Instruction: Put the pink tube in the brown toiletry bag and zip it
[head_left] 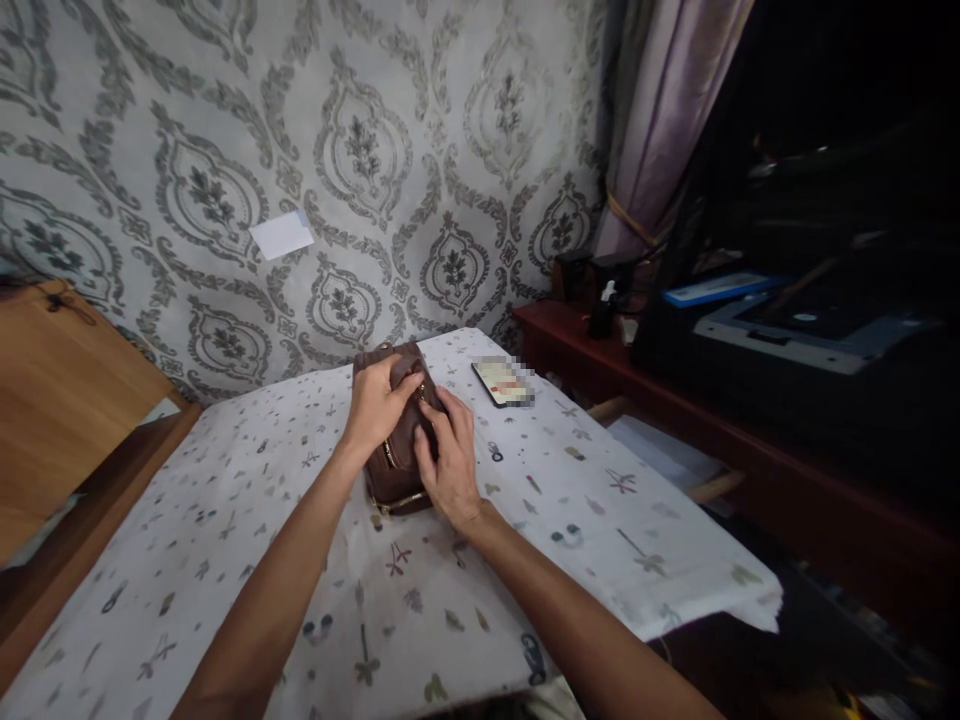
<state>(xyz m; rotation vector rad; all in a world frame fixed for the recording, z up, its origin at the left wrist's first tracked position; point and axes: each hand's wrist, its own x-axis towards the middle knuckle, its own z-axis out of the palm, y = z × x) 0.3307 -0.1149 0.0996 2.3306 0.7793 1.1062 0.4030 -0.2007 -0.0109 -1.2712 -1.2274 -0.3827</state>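
Note:
A brown leather-like bag (403, 462) with gold zippers lies on the patterned white cloth of the table (360, 590). My left hand (377, 400) is closed on the bag's far part, thumb and fingers pinching near its upper edge. My right hand (451, 455) rests along the bag's right side, its thumb and index finger close together at a zipper near the middle. Whatever small part the right fingertips hold is too small to make out. One gold zipper runs along the near end of the bag.
A phone (502, 383) lies to the right of the bag. Beyond the table's right edge stands a dark red cabinet (570, 335) with a large black screen (810, 200). A wooden board (67, 400) is at the left, and a patterned wall rises behind.

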